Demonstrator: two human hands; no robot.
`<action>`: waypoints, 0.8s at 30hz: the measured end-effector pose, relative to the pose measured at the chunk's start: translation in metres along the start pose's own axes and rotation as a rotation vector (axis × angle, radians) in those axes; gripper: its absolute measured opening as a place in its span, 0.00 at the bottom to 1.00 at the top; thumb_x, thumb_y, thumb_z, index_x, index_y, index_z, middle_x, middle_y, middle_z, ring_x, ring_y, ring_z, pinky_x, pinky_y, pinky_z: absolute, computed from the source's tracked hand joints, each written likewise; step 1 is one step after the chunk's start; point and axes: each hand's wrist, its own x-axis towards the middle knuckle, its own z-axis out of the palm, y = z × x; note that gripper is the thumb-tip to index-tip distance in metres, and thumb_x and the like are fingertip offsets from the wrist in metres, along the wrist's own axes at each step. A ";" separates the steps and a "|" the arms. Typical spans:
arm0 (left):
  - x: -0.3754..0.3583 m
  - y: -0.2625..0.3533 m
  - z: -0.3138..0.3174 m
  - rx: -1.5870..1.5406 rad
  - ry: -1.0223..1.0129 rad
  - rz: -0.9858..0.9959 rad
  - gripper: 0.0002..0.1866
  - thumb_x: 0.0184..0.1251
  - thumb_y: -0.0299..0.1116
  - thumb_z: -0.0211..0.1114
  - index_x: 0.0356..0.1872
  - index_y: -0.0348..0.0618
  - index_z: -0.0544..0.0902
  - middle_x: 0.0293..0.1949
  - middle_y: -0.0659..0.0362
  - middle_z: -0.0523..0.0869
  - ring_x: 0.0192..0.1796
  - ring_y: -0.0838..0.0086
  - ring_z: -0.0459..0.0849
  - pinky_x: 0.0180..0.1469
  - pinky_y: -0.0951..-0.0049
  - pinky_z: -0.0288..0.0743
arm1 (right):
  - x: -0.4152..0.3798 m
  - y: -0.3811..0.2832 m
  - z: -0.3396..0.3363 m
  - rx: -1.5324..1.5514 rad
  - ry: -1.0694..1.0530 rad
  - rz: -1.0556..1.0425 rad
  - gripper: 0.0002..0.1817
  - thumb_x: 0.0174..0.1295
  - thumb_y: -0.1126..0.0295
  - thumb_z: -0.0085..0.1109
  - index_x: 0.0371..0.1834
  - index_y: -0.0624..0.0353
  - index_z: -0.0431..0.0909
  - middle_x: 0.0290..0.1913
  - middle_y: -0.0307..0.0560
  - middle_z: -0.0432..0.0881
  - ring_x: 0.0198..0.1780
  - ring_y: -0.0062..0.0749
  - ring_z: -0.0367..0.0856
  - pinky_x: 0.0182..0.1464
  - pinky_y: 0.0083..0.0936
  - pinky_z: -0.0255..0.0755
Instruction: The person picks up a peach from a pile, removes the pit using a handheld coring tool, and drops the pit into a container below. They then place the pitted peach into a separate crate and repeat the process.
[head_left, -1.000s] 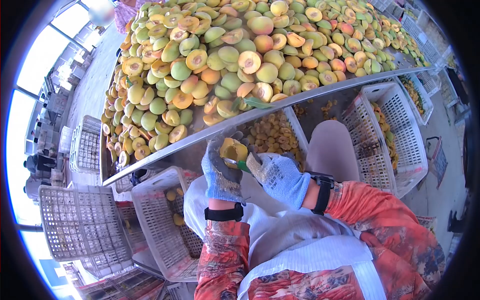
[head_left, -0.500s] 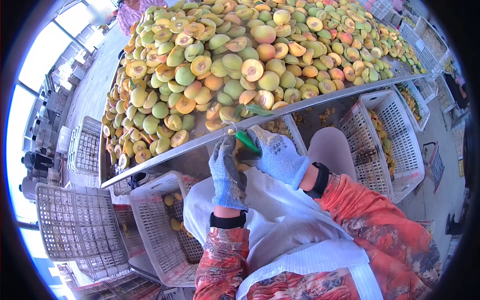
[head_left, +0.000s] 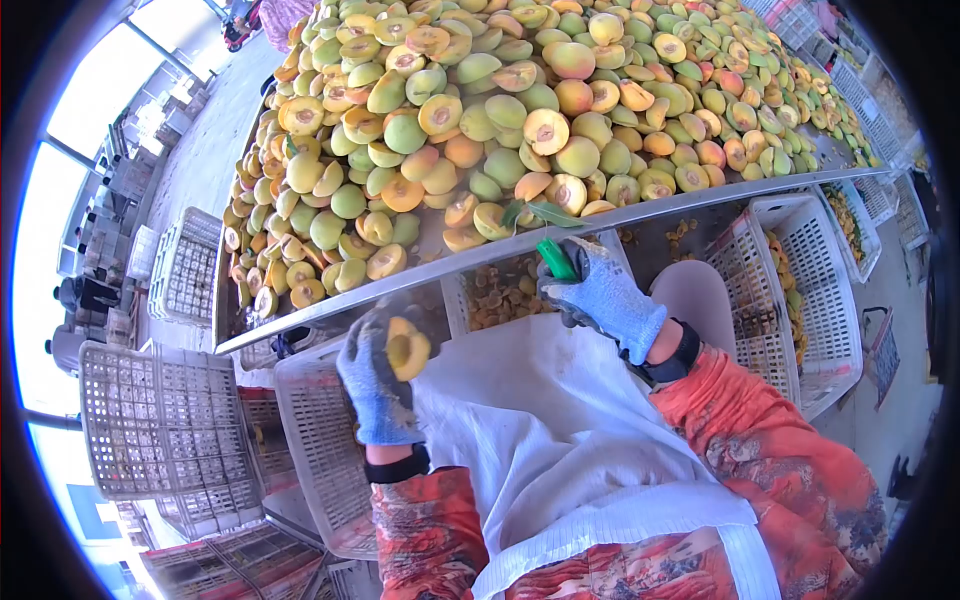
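Observation:
My left hand (head_left: 372,375), in a blue knitted glove with a dark, worn palm, is closed around a yellow peach half (head_left: 408,349). A hollow shows in its cut face, and motion blurs the hand slightly. To the right, just below the table's metal edge, my right hand (head_left: 605,297) wears a matching glove. Its fingers are wrapped round a green-handled tool (head_left: 556,261), whose working end I cannot make out. Beyond both hands, a big heap of halved and whole peaches (head_left: 470,130) lies on the metal table (head_left: 690,203).
Beside my left forearm stands a white plastic crate (head_left: 325,460); more crates (head_left: 165,420) are stacked further left. At right, another crate (head_left: 815,300) holds yellow pieces. Below the table edge, a bin (head_left: 500,295) contains scraps. A person in a pink patterned top (head_left: 285,18) is at the far side.
My hands have moved apart. The left hand has swung left and down with the peach half, toward the left crate. My right hand has shifted right, keeping the green-handled tool.

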 end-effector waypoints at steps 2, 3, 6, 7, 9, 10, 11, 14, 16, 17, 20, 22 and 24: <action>0.022 0.007 -0.060 0.579 0.148 0.081 0.14 0.56 0.27 0.59 0.43 0.31 0.79 0.41 0.52 0.83 0.43 0.67 0.82 0.46 0.74 0.76 | -0.004 0.002 -0.012 -0.072 -0.060 0.023 0.12 0.52 0.70 0.60 0.39 0.61 0.72 0.24 0.41 0.74 0.17 0.20 0.70 0.19 0.19 0.66; 0.046 -0.004 -0.105 0.918 0.127 0.272 0.14 0.53 0.25 0.62 0.42 0.37 0.81 0.41 0.55 0.84 0.44 0.70 0.82 0.49 0.73 0.75 | -0.009 0.003 -0.015 -0.159 -0.119 0.052 0.12 0.52 0.70 0.60 0.39 0.60 0.72 0.24 0.41 0.74 0.17 0.20 0.69 0.20 0.19 0.66; 0.085 0.002 -0.079 1.337 0.167 0.323 0.12 0.53 0.33 0.62 0.39 0.45 0.83 0.42 0.53 0.83 0.44 0.65 0.82 0.49 0.68 0.74 | -0.021 0.004 -0.015 -0.194 -0.147 0.073 0.14 0.52 0.69 0.61 0.40 0.60 0.73 0.26 0.41 0.75 0.18 0.21 0.70 0.23 0.21 0.67; 0.098 0.005 -0.048 1.446 0.156 0.259 0.12 0.54 0.36 0.62 0.39 0.46 0.83 0.42 0.52 0.83 0.45 0.63 0.81 0.49 0.66 0.73 | -0.022 0.005 -0.017 -0.217 -0.154 0.083 0.14 0.51 0.69 0.62 0.40 0.60 0.73 0.27 0.41 0.76 0.20 0.23 0.71 0.25 0.23 0.68; 0.123 -0.008 -0.016 1.712 0.058 0.148 0.19 0.55 0.47 0.58 0.43 0.49 0.80 0.44 0.52 0.82 0.46 0.59 0.81 0.47 0.61 0.72 | -0.027 0.011 -0.021 -0.278 -0.161 0.046 0.16 0.50 0.71 0.62 0.43 0.61 0.73 0.32 0.42 0.77 0.28 0.27 0.75 0.35 0.25 0.70; 0.132 -0.014 -0.010 1.778 0.025 0.076 0.19 0.57 0.48 0.57 0.45 0.49 0.79 0.43 0.51 0.82 0.46 0.57 0.81 0.47 0.59 0.72 | -0.030 0.013 -0.021 -0.204 -0.156 -0.033 0.18 0.50 0.71 0.63 0.44 0.61 0.73 0.35 0.43 0.78 0.34 0.27 0.75 0.40 0.25 0.69; 0.140 -0.017 -0.004 1.843 -0.001 0.004 0.20 0.58 0.49 0.55 0.46 0.49 0.78 0.43 0.49 0.82 0.46 0.56 0.81 0.47 0.58 0.72 | -0.031 0.013 -0.022 -0.131 -0.154 -0.116 0.19 0.49 0.72 0.63 0.46 0.61 0.74 0.38 0.44 0.78 0.39 0.28 0.76 0.45 0.25 0.69; 0.148 -0.021 0.015 2.033 -0.016 -0.041 0.22 0.61 0.51 0.50 0.47 0.46 0.77 0.42 0.45 0.82 0.45 0.54 0.81 0.47 0.57 0.72 | -0.031 0.011 -0.023 -0.085 -0.175 -0.043 0.21 0.49 0.73 0.63 0.49 0.61 0.73 0.43 0.46 0.78 0.45 0.27 0.75 0.51 0.24 0.67; 0.157 -0.026 0.010 2.070 -0.067 -0.012 0.23 0.62 0.52 0.48 0.46 0.44 0.77 0.41 0.44 0.82 0.45 0.53 0.81 0.47 0.57 0.73 | -0.030 0.010 -0.022 -0.002 -0.157 -0.061 0.21 0.49 0.74 0.63 0.48 0.63 0.73 0.43 0.46 0.78 0.45 0.27 0.75 0.51 0.25 0.67; 0.161 -0.030 0.009 2.092 -0.121 0.017 0.25 0.63 0.53 0.46 0.46 0.42 0.77 0.40 0.43 0.82 0.45 0.52 0.81 0.47 0.57 0.73 | -0.028 0.011 -0.024 0.009 -0.151 -0.057 0.21 0.49 0.74 0.63 0.48 0.63 0.73 0.43 0.46 0.78 0.45 0.27 0.75 0.51 0.25 0.67; 0.157 -0.031 0.026 2.137 -0.157 0.004 0.29 0.59 0.57 0.50 0.47 0.40 0.76 0.41 0.43 0.80 0.47 0.52 0.80 0.48 0.57 0.72 | -0.028 0.014 -0.028 0.000 -0.148 -0.060 0.21 0.49 0.74 0.64 0.47 0.64 0.73 0.43 0.46 0.78 0.44 0.26 0.74 0.50 0.24 0.67; 0.152 -0.041 0.037 2.087 -0.148 0.037 0.33 0.51 0.59 0.58 0.47 0.37 0.76 0.44 0.42 0.79 0.49 0.53 0.78 0.49 0.58 0.72 | -0.024 0.014 -0.031 0.119 -0.157 0.046 0.21 0.49 0.73 0.65 0.47 0.64 0.73 0.41 0.45 0.77 0.44 0.25 0.74 0.49 0.24 0.68; 0.167 -0.059 0.029 1.968 -0.181 0.024 0.33 0.50 0.57 0.61 0.48 0.37 0.75 0.44 0.42 0.79 0.49 0.53 0.78 0.49 0.59 0.72 | -0.020 0.018 -0.033 0.157 -0.144 0.055 0.21 0.49 0.74 0.65 0.47 0.63 0.73 0.41 0.44 0.77 0.43 0.25 0.74 0.49 0.24 0.68</action>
